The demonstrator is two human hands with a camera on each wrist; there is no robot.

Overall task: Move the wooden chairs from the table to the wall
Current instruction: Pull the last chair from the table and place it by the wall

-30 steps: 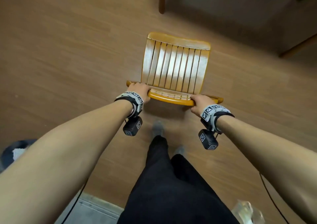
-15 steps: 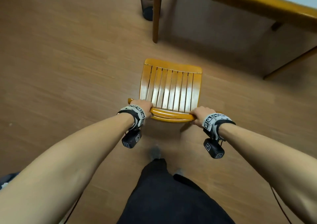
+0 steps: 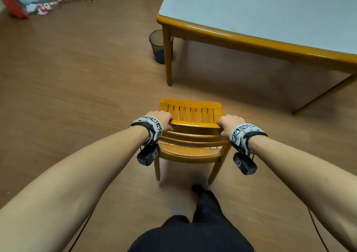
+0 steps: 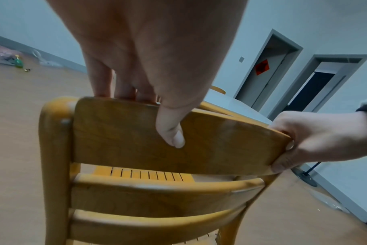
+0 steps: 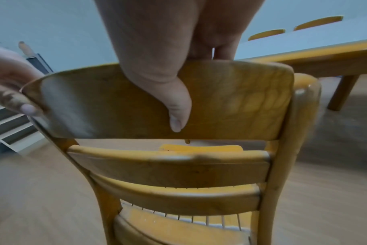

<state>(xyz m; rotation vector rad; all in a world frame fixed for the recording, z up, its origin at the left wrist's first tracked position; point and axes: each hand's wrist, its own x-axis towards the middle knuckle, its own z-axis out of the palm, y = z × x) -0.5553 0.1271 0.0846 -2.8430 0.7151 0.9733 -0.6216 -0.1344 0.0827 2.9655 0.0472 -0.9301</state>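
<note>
**Chair held by its top rail, pulled clear of the table**

While both hands grip the backrest, the head view shows the wooden chair [image 3: 190, 134] standing on the floor [image 3: 77, 97], directly ahead of the person, seat facing away toward the tabletop [image 3: 270, 10]. Chair and table are apart. The top rail runs crosswise between left hand [image 3: 161, 118] and right hand [image 3: 229, 122], both equally near.

Left wrist view: left hand [image 4: 153, 66] has fingers curled over the rail's far side, thumb pressed on the near face; right hand [image 4: 316, 140] clamps the opposite end.

Right wrist view: right hand [image 5: 170, 58] wraps the rail likewise. Judgement: the chair must travel backward or turn away from the table; no wall destination can be identified.
</note>
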